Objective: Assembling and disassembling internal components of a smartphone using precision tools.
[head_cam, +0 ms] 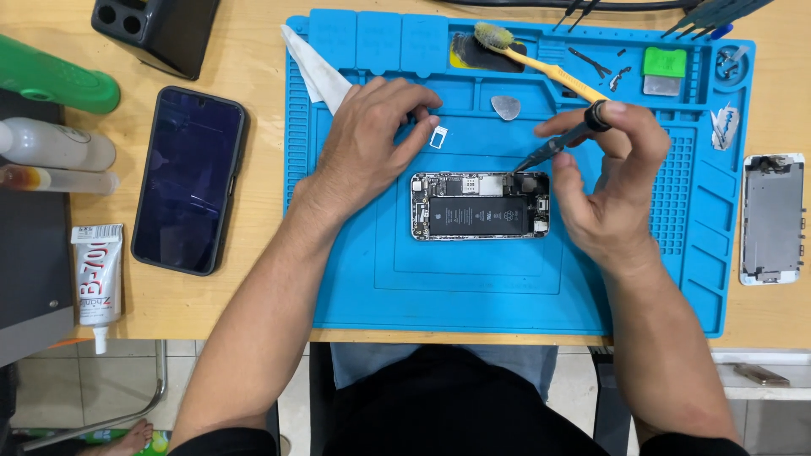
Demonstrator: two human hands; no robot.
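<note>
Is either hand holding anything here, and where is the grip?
The right hand holds a dark screwdriver by its upper handle, tip down on the opened phone. The left hand holds nothing, resting on the blue mat above the phone.

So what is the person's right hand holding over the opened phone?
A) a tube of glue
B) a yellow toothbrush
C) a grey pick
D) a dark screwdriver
D: the right hand grips a dark screwdriver, its tip down at the upper edge of the opened phone; the yellow toothbrush lies on the blue mat.
</note>
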